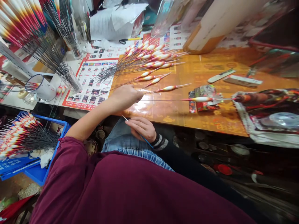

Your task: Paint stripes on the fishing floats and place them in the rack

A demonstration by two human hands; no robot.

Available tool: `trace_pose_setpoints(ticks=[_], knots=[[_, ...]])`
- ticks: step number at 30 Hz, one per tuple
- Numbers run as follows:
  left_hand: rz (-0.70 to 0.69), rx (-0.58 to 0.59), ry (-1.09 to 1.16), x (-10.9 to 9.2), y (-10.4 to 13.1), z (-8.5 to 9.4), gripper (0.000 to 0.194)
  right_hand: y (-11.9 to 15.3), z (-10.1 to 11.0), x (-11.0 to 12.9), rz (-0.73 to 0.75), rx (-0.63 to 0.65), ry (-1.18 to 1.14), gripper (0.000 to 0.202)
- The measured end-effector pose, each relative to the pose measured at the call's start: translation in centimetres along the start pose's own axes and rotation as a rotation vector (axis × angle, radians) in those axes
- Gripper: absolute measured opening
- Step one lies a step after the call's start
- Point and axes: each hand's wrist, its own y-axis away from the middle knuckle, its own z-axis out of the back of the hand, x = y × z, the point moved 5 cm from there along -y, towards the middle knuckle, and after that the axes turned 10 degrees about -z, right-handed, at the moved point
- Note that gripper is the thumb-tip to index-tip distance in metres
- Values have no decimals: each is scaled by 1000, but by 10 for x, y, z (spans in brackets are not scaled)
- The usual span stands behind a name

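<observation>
My left hand is closed over the table, fingers pinched at the end of a thin dark stem. That stem runs right to a fishing float with a white, yellow and red body. The float's other end meets a reddish-brown spindle. Low by my lap, my right hand is closed around a slim blue stick, seemingly a paintbrush, its pale pointed end toward the upper left. Beyond my left hand lies a loose float, with a pile of similar floats behind it.
Cups of upright floats and a white enamel mug stand at left. A blue crate holds many more floats. A small paint-smeared block sits under the mounted float. Papers and a large cylindrical container are behind.
</observation>
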Motion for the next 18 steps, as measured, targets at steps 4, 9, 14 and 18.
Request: trace_pose_setpoints(ticks=[4,9,14,18], knots=[[9,-11,-177,-19,-6,2,21,4,0,-2,18,-4,-63,45],[102,-101,-183,3,33,33,20,7,2,-2,51,-10,-65,51],[431,-136,-335,26,125,130,26,3,3,1,58,-44,-71,50],[645,-129,-669,16,211,235,38,2,3,3,74,-72,-76,51]])
